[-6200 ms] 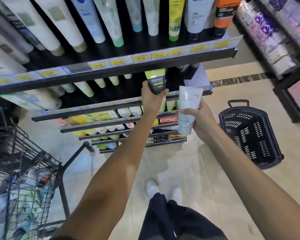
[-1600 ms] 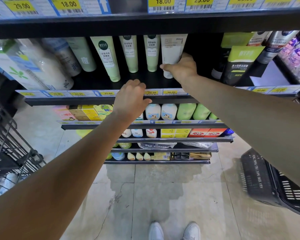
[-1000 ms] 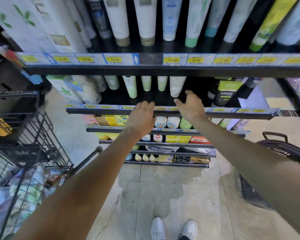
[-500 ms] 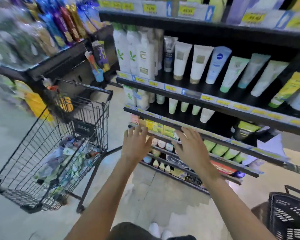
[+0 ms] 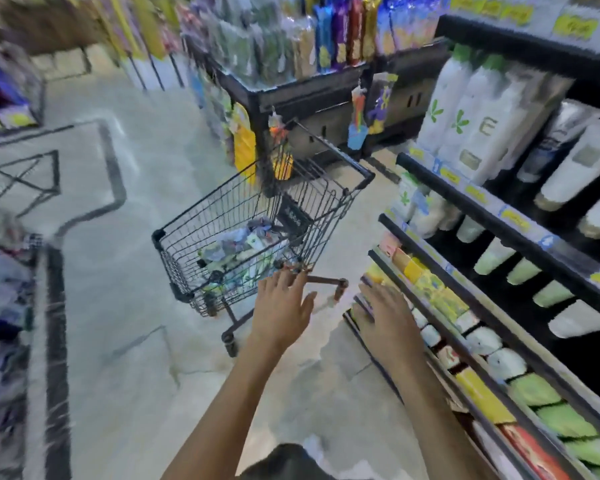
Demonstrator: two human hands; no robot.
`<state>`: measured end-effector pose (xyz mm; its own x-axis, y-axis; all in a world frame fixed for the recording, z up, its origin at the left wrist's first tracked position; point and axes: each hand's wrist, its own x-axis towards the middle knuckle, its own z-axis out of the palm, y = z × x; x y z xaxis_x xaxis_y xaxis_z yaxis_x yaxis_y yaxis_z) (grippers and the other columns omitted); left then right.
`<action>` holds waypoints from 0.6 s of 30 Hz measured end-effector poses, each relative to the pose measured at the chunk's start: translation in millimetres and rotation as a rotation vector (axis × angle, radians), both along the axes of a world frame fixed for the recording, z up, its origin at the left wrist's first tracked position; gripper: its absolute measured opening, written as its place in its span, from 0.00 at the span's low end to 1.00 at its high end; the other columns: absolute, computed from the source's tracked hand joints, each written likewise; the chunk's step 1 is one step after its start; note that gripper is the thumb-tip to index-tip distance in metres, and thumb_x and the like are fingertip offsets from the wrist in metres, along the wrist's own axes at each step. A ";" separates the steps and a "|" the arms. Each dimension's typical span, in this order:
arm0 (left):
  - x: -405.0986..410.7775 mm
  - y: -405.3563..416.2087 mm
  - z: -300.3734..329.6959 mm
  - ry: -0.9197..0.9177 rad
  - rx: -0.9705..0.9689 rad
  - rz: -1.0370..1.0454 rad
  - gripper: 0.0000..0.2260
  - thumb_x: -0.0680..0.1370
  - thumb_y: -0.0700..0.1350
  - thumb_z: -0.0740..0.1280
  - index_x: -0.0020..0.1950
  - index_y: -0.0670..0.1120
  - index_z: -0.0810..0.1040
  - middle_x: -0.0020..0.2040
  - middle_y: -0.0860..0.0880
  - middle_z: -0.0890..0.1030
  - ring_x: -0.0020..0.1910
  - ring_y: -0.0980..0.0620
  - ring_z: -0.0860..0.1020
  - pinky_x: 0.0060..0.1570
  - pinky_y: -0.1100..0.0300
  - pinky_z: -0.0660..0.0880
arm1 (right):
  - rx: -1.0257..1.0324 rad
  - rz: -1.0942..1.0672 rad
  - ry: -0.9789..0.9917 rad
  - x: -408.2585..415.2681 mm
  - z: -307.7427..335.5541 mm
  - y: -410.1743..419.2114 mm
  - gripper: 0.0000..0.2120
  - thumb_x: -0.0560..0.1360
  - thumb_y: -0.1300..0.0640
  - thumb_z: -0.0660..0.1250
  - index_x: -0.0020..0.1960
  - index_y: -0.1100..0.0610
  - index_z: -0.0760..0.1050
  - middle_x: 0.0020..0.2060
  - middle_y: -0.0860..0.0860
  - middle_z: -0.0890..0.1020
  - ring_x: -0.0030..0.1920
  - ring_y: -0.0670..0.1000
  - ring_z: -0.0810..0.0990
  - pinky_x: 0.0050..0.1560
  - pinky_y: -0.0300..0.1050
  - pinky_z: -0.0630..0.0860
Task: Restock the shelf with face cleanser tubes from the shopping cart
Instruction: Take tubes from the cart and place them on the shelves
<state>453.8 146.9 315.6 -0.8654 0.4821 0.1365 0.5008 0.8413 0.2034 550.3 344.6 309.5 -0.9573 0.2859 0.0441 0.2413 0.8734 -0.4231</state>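
A black wire shopping cart (image 5: 326, 206) stands on the floor ahead and to the left of the shelf (image 5: 492, 209). Several cleanser tubes (image 5: 246, 247) lie in a heap in its basket. My left hand (image 5: 283, 311) is stretched out with straight fingers, just short of the cart's near lower corner, holding nothing. My right hand (image 5: 387, 317) is spread flat and empty beside the low shelf edges. White and pale green tubes (image 5: 492, 254) stand cap-down in rows on the shelf at the right. The view is blurred by motion.
A black end rack (image 5: 312, 95) with hanging packets stands just behind the cart. More racks line the far left (image 5: 4, 296). Pale tiled floor (image 5: 125, 341) with dark inlay lines lies between me and the cart.
The view has swung left from the shelf to the cart. Both empty hands have come down off the shelf edge and moved toward the cart, the left one nearest.
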 end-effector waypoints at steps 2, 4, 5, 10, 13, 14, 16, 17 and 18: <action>1.9 -25.1 -8.6 -0.023 -0.018 0.080 0.20 0.84 0.57 0.59 0.70 0.46 0.74 0.66 0.41 0.77 0.63 0.36 0.74 0.63 0.42 0.71 | -0.033 0.058 -0.021 -13.6 -12.1 -13.3 0.23 0.83 0.45 0.62 0.75 0.54 0.73 0.75 0.52 0.74 0.78 0.55 0.64 0.78 0.55 0.63; 3.5 -49.4 -19.9 -0.045 -0.017 0.167 0.22 0.83 0.59 0.55 0.69 0.47 0.75 0.63 0.43 0.78 0.61 0.38 0.75 0.61 0.44 0.73 | -0.069 0.104 -0.034 -25.4 -20.8 -27.6 0.22 0.83 0.46 0.62 0.74 0.53 0.74 0.73 0.53 0.75 0.77 0.56 0.67 0.76 0.57 0.65; 3.9 -60.6 -25.5 -0.052 -0.003 0.214 0.23 0.83 0.59 0.54 0.68 0.48 0.76 0.62 0.43 0.79 0.61 0.38 0.76 0.60 0.44 0.74 | -0.082 0.123 -0.039 -31.7 -23.6 -35.3 0.22 0.83 0.46 0.63 0.74 0.53 0.74 0.73 0.52 0.75 0.76 0.56 0.67 0.75 0.57 0.66; -10.9 -99.9 -47.0 -0.128 0.014 0.340 0.22 0.83 0.59 0.55 0.68 0.49 0.75 0.60 0.45 0.79 0.59 0.40 0.76 0.59 0.45 0.74 | -0.115 0.208 -0.081 -65.8 -32.3 -76.1 0.22 0.84 0.46 0.61 0.76 0.51 0.72 0.74 0.50 0.73 0.77 0.53 0.65 0.76 0.55 0.65; -38.7 -118.7 -54.1 -0.164 0.022 0.383 0.23 0.82 0.60 0.54 0.69 0.49 0.74 0.61 0.45 0.79 0.60 0.39 0.76 0.60 0.44 0.74 | -0.100 0.268 -0.102 -95.9 -37.1 -94.7 0.23 0.84 0.44 0.60 0.76 0.51 0.71 0.75 0.50 0.72 0.77 0.53 0.65 0.76 0.56 0.66; -49.4 -124.9 -55.8 -0.162 0.036 0.395 0.24 0.82 0.60 0.54 0.69 0.48 0.75 0.62 0.44 0.79 0.60 0.38 0.76 0.59 0.44 0.74 | -0.097 0.276 -0.106 -107.2 -37.9 -100.1 0.23 0.84 0.44 0.60 0.76 0.52 0.72 0.75 0.50 0.72 0.77 0.53 0.65 0.76 0.56 0.66; -70.6 -136.0 -57.0 -0.158 0.058 0.408 0.23 0.82 0.59 0.56 0.70 0.47 0.75 0.62 0.43 0.79 0.60 0.38 0.76 0.59 0.44 0.75 | -0.103 0.282 -0.110 -129.6 -37.0 -109.0 0.23 0.84 0.44 0.61 0.76 0.51 0.72 0.74 0.50 0.72 0.77 0.52 0.66 0.75 0.56 0.67; -80.9 -141.2 -57.5 -0.155 0.063 0.409 0.22 0.82 0.58 0.58 0.70 0.47 0.75 0.62 0.43 0.79 0.60 0.38 0.76 0.59 0.44 0.75 | -0.100 0.288 -0.112 -140.6 -36.8 -113.2 0.23 0.84 0.44 0.61 0.76 0.51 0.72 0.74 0.49 0.73 0.76 0.52 0.66 0.75 0.56 0.67; -91.1 -146.1 -58.8 -0.149 0.064 0.409 0.21 0.83 0.57 0.59 0.70 0.47 0.75 0.61 0.43 0.79 0.59 0.38 0.76 0.59 0.44 0.75 | -0.091 0.295 -0.114 -151.8 -36.7 -117.4 0.23 0.84 0.44 0.60 0.76 0.51 0.71 0.74 0.49 0.73 0.76 0.52 0.66 0.74 0.56 0.68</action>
